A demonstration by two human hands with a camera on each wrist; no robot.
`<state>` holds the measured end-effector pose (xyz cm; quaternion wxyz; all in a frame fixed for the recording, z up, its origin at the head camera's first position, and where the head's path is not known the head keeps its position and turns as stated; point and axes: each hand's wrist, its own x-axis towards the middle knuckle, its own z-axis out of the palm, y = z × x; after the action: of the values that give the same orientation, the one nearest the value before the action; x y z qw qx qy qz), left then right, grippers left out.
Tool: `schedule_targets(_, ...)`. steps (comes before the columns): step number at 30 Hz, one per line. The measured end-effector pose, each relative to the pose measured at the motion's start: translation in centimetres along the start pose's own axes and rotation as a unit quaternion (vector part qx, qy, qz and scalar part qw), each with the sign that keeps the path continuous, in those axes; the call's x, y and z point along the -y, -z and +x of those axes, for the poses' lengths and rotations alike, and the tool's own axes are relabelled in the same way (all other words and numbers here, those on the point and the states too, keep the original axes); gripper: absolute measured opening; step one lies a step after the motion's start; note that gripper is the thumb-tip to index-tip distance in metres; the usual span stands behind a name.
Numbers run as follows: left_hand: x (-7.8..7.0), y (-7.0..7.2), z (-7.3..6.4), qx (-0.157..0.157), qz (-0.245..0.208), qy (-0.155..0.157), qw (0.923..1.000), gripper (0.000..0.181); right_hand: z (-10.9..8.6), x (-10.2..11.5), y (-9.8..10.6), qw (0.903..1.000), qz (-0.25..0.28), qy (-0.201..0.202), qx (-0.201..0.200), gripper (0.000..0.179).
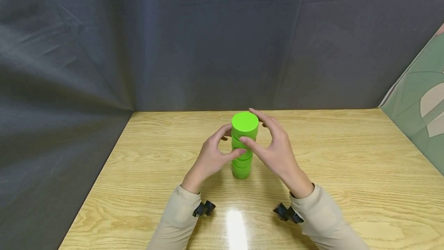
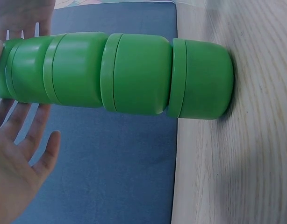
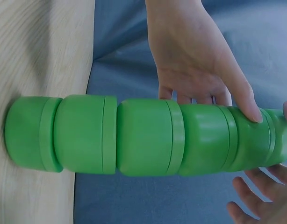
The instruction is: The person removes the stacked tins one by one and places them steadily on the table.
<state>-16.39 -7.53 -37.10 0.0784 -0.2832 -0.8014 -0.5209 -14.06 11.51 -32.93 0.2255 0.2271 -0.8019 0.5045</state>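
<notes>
Green container stack is standing upright on the wooden table, left hand and right hand gripping its upper part, its slight misalignment probably risking collapse under uneven pushing.

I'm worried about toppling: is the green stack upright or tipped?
Upright: the stack rises from the table, flat top facing up, the left hand and right hand around its upper part.

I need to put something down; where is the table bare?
The table is bare left of the left hand to the dark curtain, and right of the right hand to the patterned panel. It is crowded mid-table, where both hands grip the green stack.
</notes>
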Motion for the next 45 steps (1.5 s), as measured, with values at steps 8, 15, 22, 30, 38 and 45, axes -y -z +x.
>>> schedule_targets(8,0.0,0.0,0.0,0.001,-0.002,0.002,1.0,0.061,0.2,0.3,-0.3,0.9999,0.008,-0.013,0.0,0.067)
schedule_targets(15,-0.1,0.1,-0.1,0.002,-0.005,0.004,1.0,0.062,0.3,0.5,-0.3,0.9998,0.014,-0.009,-0.004,0.066)
schedule_targets(22,-0.1,0.1,0.0,0.003,-0.003,0.007,1.0,0.061,0.5,0.5,-0.2,0.9998,0.019,-0.009,-0.004,0.064)
schedule_targets(30,-0.2,0.1,0.1,0.001,-0.002,0.01,0.9999,0.062,0.6,0.4,0.1,0.9994,0.028,-0.013,-0.017,0.063)
schedule_targets(38,-0.1,0.1,0.1,0.001,-0.003,0.003,1.0,0.064,0.8,0.1,0.7,0.9992,0.02,-0.015,-0.033,0.062)
schedule_targets(45,-0.1,0.0,0.0,0.0,-0.017,0.002,0.9999,0.064,1.1,-0.2,1.8,0.9979,0.022,-0.033,-0.052,0.059)
